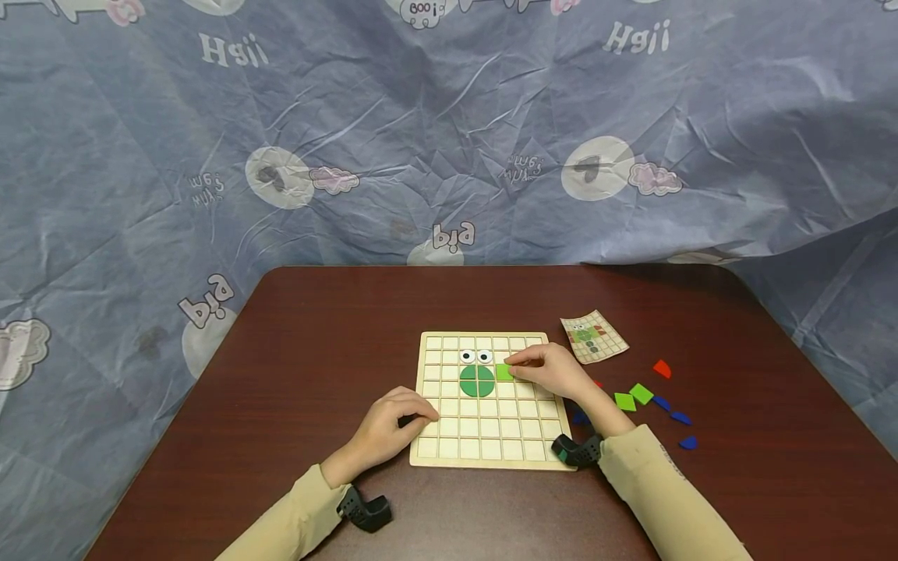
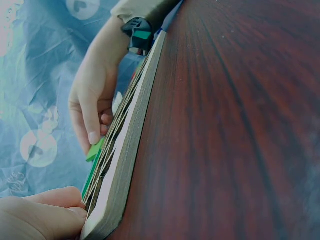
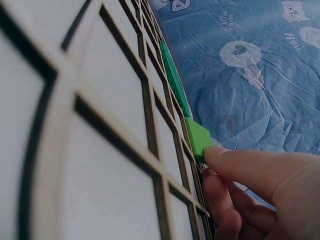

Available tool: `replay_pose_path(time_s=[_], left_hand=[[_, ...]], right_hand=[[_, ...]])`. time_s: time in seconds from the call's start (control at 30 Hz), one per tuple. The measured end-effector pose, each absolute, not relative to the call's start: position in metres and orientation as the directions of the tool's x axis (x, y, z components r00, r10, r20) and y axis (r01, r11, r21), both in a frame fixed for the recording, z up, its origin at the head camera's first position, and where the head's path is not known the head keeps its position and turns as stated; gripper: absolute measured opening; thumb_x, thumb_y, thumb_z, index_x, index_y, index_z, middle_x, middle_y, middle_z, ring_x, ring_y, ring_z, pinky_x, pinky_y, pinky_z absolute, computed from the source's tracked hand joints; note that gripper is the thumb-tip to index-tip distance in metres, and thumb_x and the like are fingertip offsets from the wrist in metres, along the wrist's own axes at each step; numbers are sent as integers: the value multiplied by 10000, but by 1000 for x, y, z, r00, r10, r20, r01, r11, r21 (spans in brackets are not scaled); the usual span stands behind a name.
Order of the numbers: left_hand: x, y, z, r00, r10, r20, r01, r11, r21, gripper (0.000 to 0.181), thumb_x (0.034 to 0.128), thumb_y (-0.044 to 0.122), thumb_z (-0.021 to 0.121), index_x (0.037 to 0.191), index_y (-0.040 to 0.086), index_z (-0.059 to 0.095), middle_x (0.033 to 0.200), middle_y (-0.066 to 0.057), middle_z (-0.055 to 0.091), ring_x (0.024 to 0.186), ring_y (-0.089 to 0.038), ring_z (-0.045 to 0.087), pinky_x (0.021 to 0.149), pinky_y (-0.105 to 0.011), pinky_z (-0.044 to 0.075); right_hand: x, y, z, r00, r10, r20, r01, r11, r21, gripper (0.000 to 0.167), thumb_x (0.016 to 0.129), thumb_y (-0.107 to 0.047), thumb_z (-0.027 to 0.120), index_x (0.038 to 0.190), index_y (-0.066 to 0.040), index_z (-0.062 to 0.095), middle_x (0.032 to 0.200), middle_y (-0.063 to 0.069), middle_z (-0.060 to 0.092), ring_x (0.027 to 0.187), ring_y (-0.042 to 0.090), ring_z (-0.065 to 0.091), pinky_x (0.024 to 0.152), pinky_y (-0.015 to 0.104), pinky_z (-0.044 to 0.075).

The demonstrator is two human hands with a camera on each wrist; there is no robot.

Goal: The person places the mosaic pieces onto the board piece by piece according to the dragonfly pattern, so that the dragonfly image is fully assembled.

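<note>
A pale wooden grid board (image 1: 489, 449) lies on the table. My left hand (image 1: 391, 422) holds its left edge, thumb and forefinger at the rim, as the left wrist view also shows. Between thumb and finger of my right hand (image 1: 553, 369) is a light green square tile (image 1: 503, 372), over a cell in the upper right part of the board. The right wrist view shows this green tile (image 3: 198, 137) tilted against the grid. Left of it, quarter pieces form a dark green circle (image 1: 468, 383) in the grid. Two round eye pieces (image 1: 467, 356) sit just above the circle.
Right of the board lie light green tiles (image 1: 641, 393), blue pieces (image 1: 680, 418) and a red piece (image 1: 662, 368); some are partly hidden by the right forearm. A pattern card (image 1: 603, 348) lies behind them. A printed cloth (image 1: 449, 156) hangs behind the brown table (image 1: 337, 327).
</note>
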State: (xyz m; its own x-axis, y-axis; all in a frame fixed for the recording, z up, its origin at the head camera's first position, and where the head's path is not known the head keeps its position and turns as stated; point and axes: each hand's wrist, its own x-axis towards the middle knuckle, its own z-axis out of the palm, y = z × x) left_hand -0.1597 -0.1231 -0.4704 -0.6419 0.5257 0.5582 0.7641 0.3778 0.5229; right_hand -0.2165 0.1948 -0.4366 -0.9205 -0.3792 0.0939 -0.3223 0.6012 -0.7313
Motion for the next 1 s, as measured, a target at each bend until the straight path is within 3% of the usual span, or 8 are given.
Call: replay_pose_path(time_s=[0.57,0.83,1.0], left_hand=[[-159,-123,-470,-645,516,564,762,372,531,150,840,30,675,910,149,736,908,65,682,915,-121,585,823,-242,485],[-158,-123,-471,-654,518,551,753,376,540,147,852,41,668,918,155,734,919,71,679,922,-119,582,826,-247,485],[-159,-123,-471,-655,517,552,753,379,538,151,850,40,670,915,159,735,917,76,680,918,-114,582,820,-248,487]], right_hand=[[-216,194,-436,-907,-410,94,-356,631,-690,204,870,-215,684,1051,-134,731,1001,4,665,883,178,590,709,317,490],[-216,200,-427,-886,-459,67,-354,576,-737,262,885,-201,665,1110,-70,690,972,25,672,814,143,613,701,300,511],[-218,212,-418,-891,-451,51,-324,553,-768,305,907,-212,639,1148,-26,659,982,68,657,826,188,622,678,318,522]])
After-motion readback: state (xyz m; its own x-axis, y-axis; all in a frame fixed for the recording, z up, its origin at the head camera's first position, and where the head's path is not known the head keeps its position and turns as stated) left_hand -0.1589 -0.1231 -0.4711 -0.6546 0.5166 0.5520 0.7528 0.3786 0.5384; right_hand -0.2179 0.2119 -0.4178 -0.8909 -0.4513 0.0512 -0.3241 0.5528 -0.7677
